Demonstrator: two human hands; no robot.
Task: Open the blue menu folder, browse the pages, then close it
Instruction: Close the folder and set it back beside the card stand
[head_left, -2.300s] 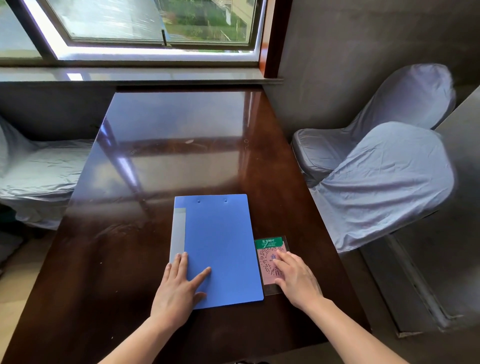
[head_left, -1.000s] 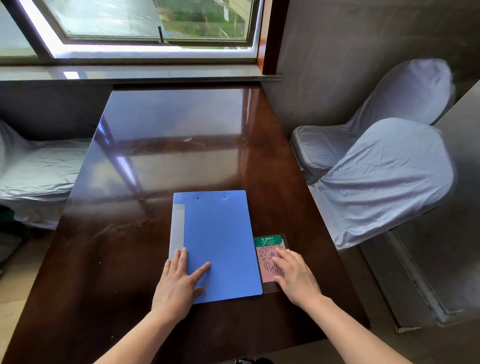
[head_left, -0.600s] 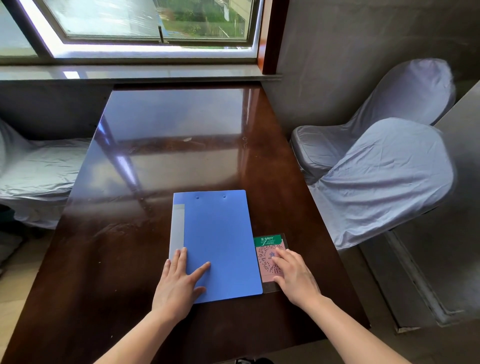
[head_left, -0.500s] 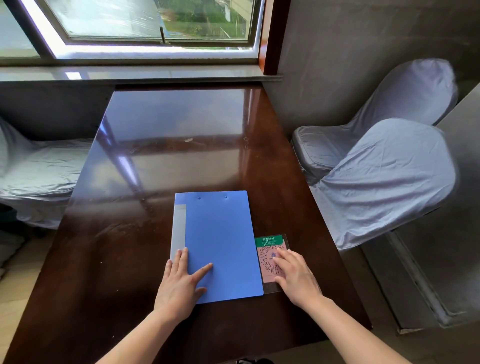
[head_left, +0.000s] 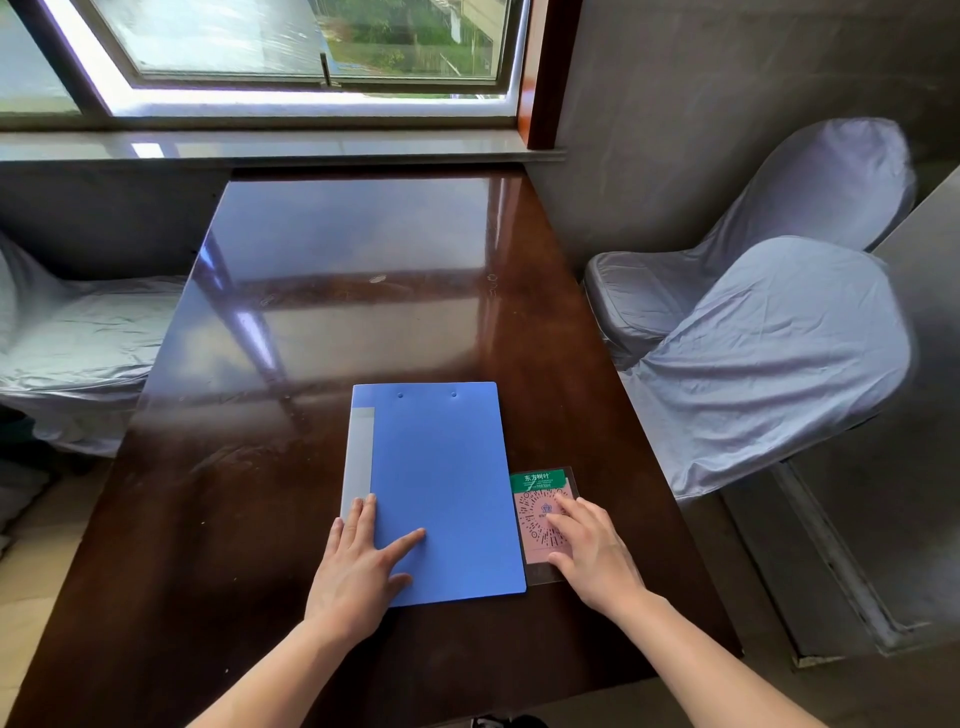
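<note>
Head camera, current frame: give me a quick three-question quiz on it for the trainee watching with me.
1. True or false: the blue menu folder lies closed and flat on the table.
2. Which thing do the fingers of the right hand rest on? A) the folder's cover B) the pink and green QR card C) a covered chair
3. Fill in: the left hand lies flat on the folder's near ____ corner.

Key
1. True. The cover is down and no pages show.
2. B. The card lies just right of the folder, touching its edge.
3. Left, beside the grey spine strip.
</note>
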